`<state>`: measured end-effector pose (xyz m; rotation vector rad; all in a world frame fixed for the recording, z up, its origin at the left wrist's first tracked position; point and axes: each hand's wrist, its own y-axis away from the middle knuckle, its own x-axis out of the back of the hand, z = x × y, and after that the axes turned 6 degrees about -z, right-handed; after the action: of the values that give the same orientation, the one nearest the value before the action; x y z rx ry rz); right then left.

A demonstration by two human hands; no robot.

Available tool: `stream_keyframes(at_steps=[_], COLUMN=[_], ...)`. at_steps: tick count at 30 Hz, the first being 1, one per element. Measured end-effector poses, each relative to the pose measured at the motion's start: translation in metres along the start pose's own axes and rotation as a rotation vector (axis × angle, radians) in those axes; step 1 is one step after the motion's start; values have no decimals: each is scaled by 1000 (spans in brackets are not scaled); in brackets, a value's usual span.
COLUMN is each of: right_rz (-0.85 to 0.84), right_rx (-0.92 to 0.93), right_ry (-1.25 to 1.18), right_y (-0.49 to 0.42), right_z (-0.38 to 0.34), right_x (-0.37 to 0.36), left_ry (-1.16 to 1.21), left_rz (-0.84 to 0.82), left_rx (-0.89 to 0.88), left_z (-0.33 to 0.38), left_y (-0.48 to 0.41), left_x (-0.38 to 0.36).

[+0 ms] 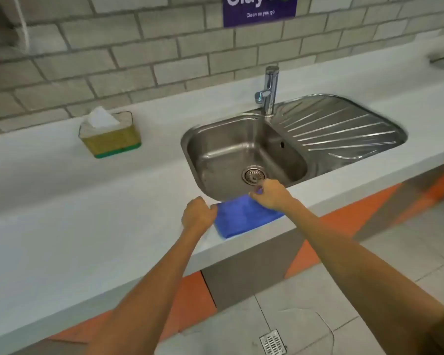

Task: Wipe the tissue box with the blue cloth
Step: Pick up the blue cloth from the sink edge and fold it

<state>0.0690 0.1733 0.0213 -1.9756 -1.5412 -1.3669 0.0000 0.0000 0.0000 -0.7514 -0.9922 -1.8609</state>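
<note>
The tissue box (112, 139) is clear plastic with a yellow-green pack inside and a white tissue sticking out of its top. It stands on the white counter (87, 213) near the back wall, to the left of the sink. The blue cloth (241, 216) lies folded flat at the counter's front edge, just in front of the sink. My left hand (198, 216) pinches the cloth's left corner. My right hand (269, 194) pinches its far right corner. Both hands are well to the right of the tissue box and nearer to me.
A steel sink (231, 149) with a drain and a ribbed draining board (338, 124) is set into the counter, and a chrome tap (269, 90) rises behind it. A grey brick wall carries a purple sign (259, 10). Below are tiled floor and a floor drain (272, 342).
</note>
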Motion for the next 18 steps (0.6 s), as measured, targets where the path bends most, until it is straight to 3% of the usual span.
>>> stream_keyframes(at_steps=[3, 10, 16, 18], right_rz=[-3, -23, -43, -78], right_rx=[1, 17, -33, -76], right_ry=[-20, -64, -298, -554], right_y=[1, 0, -5, -3], right_z=[11, 15, 18, 11], right_x=[-1, -7, -1, 2], left_ry=[41, 405, 724, 757], left_rz=[8, -64, -110, -109], left_rx=[95, 237, 86, -11], left_z=[5, 20, 50, 64], left_y=[6, 6, 20, 25], left_x=[-15, -24, -3, 12])
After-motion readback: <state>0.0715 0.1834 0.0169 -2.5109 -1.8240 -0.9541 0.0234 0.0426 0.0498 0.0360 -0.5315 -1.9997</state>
